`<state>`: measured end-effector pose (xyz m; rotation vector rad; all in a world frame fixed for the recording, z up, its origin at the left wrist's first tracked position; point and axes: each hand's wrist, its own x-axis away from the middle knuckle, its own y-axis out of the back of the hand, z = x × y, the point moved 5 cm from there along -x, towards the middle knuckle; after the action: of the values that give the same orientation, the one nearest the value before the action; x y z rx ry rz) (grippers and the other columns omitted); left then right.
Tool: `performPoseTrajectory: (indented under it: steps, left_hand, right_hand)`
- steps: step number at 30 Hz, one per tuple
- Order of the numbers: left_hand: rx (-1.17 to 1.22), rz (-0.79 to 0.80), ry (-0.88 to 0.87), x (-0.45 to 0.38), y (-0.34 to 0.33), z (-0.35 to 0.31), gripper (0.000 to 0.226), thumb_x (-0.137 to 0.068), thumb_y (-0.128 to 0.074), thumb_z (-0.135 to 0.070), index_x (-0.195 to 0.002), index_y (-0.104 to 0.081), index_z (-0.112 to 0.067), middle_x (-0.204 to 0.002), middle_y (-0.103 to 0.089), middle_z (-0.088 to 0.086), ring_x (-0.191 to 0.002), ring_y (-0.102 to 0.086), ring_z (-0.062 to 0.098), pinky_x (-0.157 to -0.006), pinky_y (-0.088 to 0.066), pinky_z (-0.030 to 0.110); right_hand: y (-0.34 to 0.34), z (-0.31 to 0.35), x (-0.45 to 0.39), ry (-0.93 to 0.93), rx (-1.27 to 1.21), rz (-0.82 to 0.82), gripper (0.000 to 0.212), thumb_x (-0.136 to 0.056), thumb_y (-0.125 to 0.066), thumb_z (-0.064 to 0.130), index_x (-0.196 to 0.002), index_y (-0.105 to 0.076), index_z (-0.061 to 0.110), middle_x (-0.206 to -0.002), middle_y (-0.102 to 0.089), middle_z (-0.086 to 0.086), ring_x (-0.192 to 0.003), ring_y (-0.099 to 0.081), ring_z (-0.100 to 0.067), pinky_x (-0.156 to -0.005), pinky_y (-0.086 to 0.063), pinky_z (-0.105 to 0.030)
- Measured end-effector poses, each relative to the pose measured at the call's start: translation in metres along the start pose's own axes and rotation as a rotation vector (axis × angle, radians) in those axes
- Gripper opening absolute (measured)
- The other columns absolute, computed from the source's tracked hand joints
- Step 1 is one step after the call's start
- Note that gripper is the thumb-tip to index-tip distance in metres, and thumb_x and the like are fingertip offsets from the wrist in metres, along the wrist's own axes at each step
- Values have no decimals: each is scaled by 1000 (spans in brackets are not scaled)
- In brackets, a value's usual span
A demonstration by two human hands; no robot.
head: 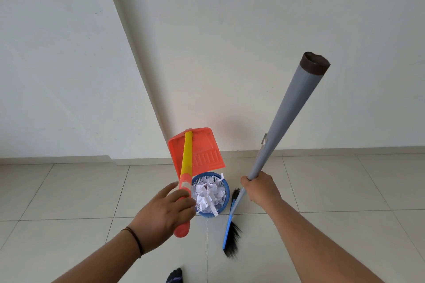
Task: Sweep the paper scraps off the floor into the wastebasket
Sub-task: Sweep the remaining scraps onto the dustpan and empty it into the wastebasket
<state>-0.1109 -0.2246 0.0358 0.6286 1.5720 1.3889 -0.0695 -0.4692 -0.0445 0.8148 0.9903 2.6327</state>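
- Nearest, at the bottom edge: a dark sock toe [175, 275] on the pale tiled floor [69, 202].
- Left hand [164, 208], thin dark band [135, 240] at the wrist, wraps the dustpan handle [185, 174] near its orange butt end; the thumb sticks out loose to the left, fingers curled over the shaft.
- Right hand [261, 190] grips the grey broom handle [292, 108] in a closed fist. The handle runs up and right, dark cap at the top.
- Broom head [231, 227], blue back and black bristles, rests on the floor just right of the wastebasket.
- Blue mesh wastebasket [226, 193] stands between the two hands, heaped with white paper scraps [209, 195]; a few strips hang over the near rim.
- Orange dustpan [202, 151] is held above the far rim of the basket, tilted, its inside bare.
- Farthest: white wall [253, 30] with a corner line slanting down toward the basket.
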Motion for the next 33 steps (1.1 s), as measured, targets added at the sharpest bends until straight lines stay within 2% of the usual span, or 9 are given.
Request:
performPoseTrajectory:
  steps: [3,5,7,12,16,19,22,26,33]
  left_hand:
    - [97,-51,62,-4,14,9,38,-99,-32,-23,-86,-68,-19,-100,-70,-1,-93,-65,19,-92,-47,36]
    - [194,-67,153,-6,26,20,29,-95,-38,-23,-91,-66,-18,-102,-69,3,-90,-66,20,-80,-55,32]
    - [273,-112,278,-10,41,36,17,-86,-50,-20,-93,-65,-15,-101,-67,5,-88,-63,17,-72,-54,27]
    - [365,-310,581,-2,85,80,13,-79,-69,-16,-91,-65,-13,-92,-66,-5,-84,-58,5,-77,-47,21]
    - [344,-318,750,25,105,107,35,-70,-79,-8,-95,-60,-24,-95,-65,-18,-84,-59,-2,-75,-41,1]
    - [377,-335,808,48,108,120,43,-73,-77,-9,-96,-49,-31,-96,-65,-24,-80,-63,-4,-72,-43,6]
    - [411,-352,833,73,100,137,52,-75,-75,-5,-100,-41,-35,-99,-65,-20,-82,-65,8,-73,-49,17]
    - [434,-332,839,109,85,165,46,-71,-77,-1,-103,-51,-22,-102,-57,-6,-89,-60,19,-79,-56,35]
    - [261,-265,846,184,80,228,46,-65,-82,-9,-102,-57,-21,-95,-62,-8,-75,-61,22,-64,-44,27]
  right_hand:
    - [2,-3,1,-13,-10,4,30,-88,-56,32,-64,-41,22,-58,-47,4,-47,-44,-11,-42,-30,-22]
    - [4,-6,2,-27,-23,2,29,-88,-56,33,-65,-43,22,-59,-48,3,-48,-46,-12,-42,-31,-22]
    - [8,-7,2,-44,-36,-1,27,-87,-57,32,-66,-45,20,-58,-50,2,-48,-47,-12,-43,-33,-23]
    - [30,11,4,-65,-1,-21,26,-84,-56,26,-63,-44,16,-52,-48,1,-38,-41,-12,-37,-30,-17]
    - [49,43,15,-4,77,4,19,-82,-53,24,-70,-53,9,-55,-60,-5,-36,-52,-16,-38,-38,-18]
    - [52,67,28,55,122,18,19,-81,-53,24,-77,-60,7,-61,-67,-10,-45,-61,-21,-50,-49,-26]
    - [42,88,42,97,124,38,15,-81,-56,24,-76,-61,10,-57,-67,-7,-44,-62,-20,-50,-50,-26]
    - [16,120,64,170,120,25,10,-79,-61,26,-74,-61,17,-55,-67,-2,-40,-61,-14,-45,-46,-21]
    - [-43,186,102,144,193,-42,16,-82,-62,30,-73,-54,19,-61,-63,2,-49,-60,-16,-41,-40,-20]
